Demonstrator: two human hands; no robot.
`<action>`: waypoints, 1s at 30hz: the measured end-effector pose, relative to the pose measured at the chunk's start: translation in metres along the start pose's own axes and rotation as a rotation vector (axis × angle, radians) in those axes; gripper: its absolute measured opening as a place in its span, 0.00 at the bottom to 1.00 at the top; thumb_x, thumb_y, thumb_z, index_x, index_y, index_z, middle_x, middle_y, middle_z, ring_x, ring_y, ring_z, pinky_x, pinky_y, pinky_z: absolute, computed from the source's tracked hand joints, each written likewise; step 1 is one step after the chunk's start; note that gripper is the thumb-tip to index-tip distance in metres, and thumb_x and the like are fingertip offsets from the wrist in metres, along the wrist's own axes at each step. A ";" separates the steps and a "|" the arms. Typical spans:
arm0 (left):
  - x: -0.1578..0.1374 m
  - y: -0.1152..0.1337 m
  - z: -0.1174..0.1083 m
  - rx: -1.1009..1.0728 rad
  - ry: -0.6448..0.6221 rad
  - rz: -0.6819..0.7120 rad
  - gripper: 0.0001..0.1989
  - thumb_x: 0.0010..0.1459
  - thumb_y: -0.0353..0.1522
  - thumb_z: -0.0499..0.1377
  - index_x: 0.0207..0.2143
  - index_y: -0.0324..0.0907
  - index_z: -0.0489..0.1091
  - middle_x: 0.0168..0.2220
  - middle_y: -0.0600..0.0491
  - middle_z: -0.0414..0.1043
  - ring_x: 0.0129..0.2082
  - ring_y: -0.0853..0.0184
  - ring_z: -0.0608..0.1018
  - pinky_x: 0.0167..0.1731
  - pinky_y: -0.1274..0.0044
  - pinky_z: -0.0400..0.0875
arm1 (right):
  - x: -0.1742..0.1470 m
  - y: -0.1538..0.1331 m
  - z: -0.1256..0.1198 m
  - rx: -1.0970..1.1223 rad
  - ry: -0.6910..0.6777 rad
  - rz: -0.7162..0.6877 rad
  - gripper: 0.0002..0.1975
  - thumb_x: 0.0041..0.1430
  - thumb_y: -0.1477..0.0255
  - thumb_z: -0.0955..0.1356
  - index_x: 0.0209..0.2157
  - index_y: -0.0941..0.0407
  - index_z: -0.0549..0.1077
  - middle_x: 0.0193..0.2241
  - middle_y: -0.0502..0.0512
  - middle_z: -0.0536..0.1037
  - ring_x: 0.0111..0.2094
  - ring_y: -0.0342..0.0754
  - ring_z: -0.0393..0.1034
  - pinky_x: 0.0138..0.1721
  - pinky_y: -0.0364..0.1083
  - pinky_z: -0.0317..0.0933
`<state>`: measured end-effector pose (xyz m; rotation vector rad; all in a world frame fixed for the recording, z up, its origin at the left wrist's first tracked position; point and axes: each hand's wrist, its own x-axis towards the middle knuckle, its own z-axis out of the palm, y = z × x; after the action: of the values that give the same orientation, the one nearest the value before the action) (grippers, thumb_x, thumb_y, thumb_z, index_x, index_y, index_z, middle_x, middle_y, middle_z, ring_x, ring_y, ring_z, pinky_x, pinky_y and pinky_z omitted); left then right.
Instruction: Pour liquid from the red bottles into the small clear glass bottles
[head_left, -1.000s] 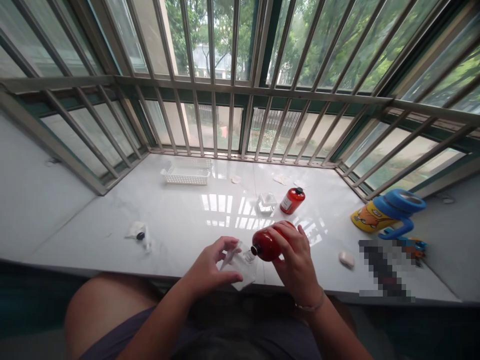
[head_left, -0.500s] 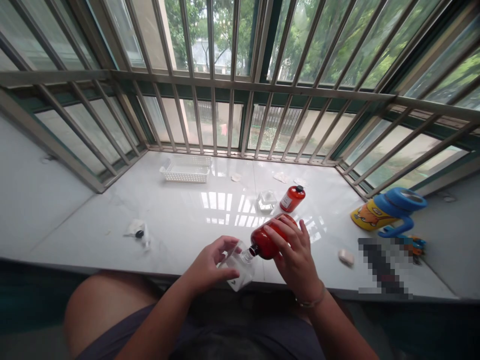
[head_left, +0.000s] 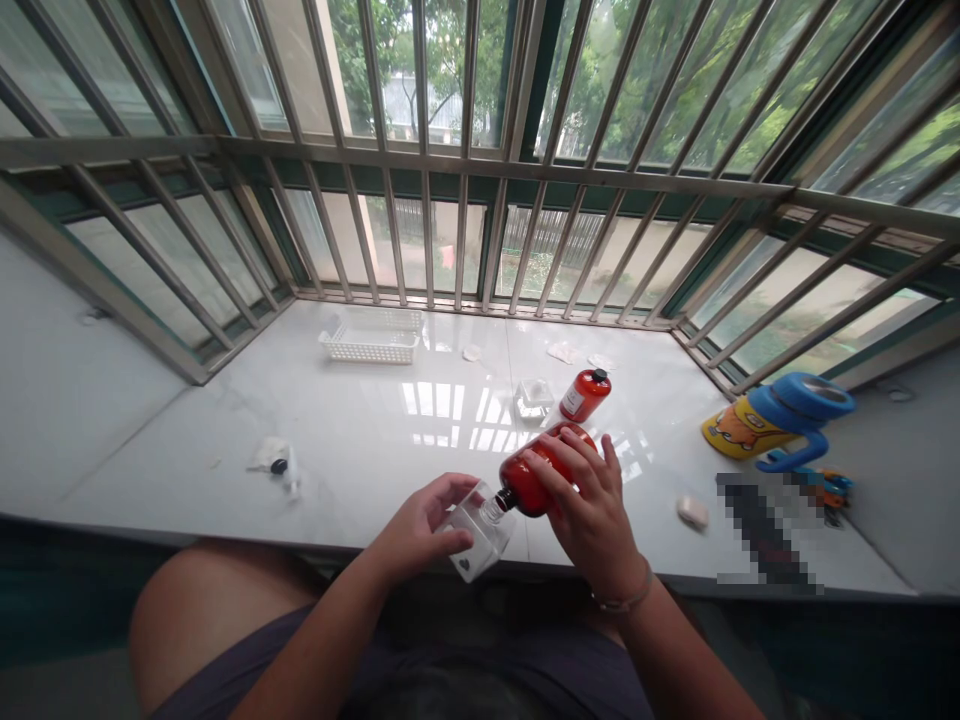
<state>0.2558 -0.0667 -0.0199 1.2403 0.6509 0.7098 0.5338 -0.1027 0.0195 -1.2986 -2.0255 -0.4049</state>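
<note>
In the head view my left hand [head_left: 420, 530] is closed round a clear square bottle [head_left: 481, 548], which leans with its neck up and to the right. My right hand [head_left: 592, 510] grips a larger red bottle [head_left: 529, 470] from above and behind, tilted so that its dark mouth points down to the left. The two mouths meet, or nearly so. Whether liquid passes between them I cannot tell. Behind the red bottle stands a second red bottle [head_left: 586, 396] with a black cap and a white label. Beside that is a small clear square container [head_left: 534, 400].
A white perforated basket [head_left: 371, 350] stands at the back left. A small pump top [head_left: 287, 470] lies on the left. To the right are a blue and yellow flask [head_left: 776, 420], a pinkish block [head_left: 692, 513] and a blurred-out dark object [head_left: 769, 535]. Metal bars border the back.
Both hands keep their holds. The clear bottle has shifted and turned slightly; the red bottle has barely moved.
</note>
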 end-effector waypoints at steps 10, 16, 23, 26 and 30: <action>0.001 -0.003 0.000 -0.049 -0.019 0.013 0.38 0.53 0.50 0.76 0.60 0.43 0.70 0.56 0.43 0.76 0.56 0.49 0.79 0.57 0.62 0.72 | 0.003 -0.002 -0.003 -0.021 -0.001 -0.025 0.33 0.68 0.84 0.67 0.68 0.41 0.69 0.64 0.54 0.76 0.71 0.59 0.63 0.76 0.72 0.40; 0.002 -0.006 -0.001 -0.081 -0.031 0.026 0.38 0.53 0.49 0.76 0.60 0.43 0.70 0.56 0.42 0.75 0.56 0.49 0.78 0.57 0.62 0.70 | 0.006 -0.004 -0.003 -0.008 0.044 -0.037 0.27 0.69 0.83 0.68 0.64 0.45 0.73 0.63 0.55 0.77 0.70 0.59 0.64 0.76 0.72 0.40; 0.002 -0.007 -0.002 -0.087 -0.036 0.028 0.38 0.53 0.48 0.77 0.60 0.43 0.70 0.56 0.42 0.75 0.56 0.49 0.77 0.57 0.62 0.70 | 0.006 -0.004 -0.002 -0.012 0.041 -0.036 0.27 0.69 0.83 0.68 0.64 0.45 0.74 0.64 0.55 0.76 0.70 0.59 0.63 0.76 0.73 0.40; 0.002 -0.007 -0.002 -0.092 -0.036 0.030 0.38 0.53 0.48 0.77 0.60 0.43 0.70 0.56 0.42 0.75 0.56 0.49 0.77 0.56 0.62 0.70 | 0.006 -0.004 -0.002 -0.013 0.045 -0.041 0.27 0.69 0.83 0.68 0.64 0.45 0.74 0.63 0.55 0.77 0.70 0.59 0.64 0.76 0.73 0.41; 0.003 -0.007 -0.002 -0.082 -0.036 0.027 0.38 0.53 0.48 0.77 0.60 0.43 0.70 0.56 0.42 0.75 0.56 0.49 0.77 0.56 0.62 0.70 | 0.006 -0.004 -0.003 -0.017 0.050 -0.048 0.27 0.69 0.84 0.68 0.63 0.45 0.74 0.63 0.56 0.77 0.70 0.60 0.63 0.76 0.74 0.41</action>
<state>0.2569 -0.0644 -0.0278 1.1859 0.5709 0.7277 0.5293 -0.1019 0.0261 -1.2395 -2.0189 -0.4734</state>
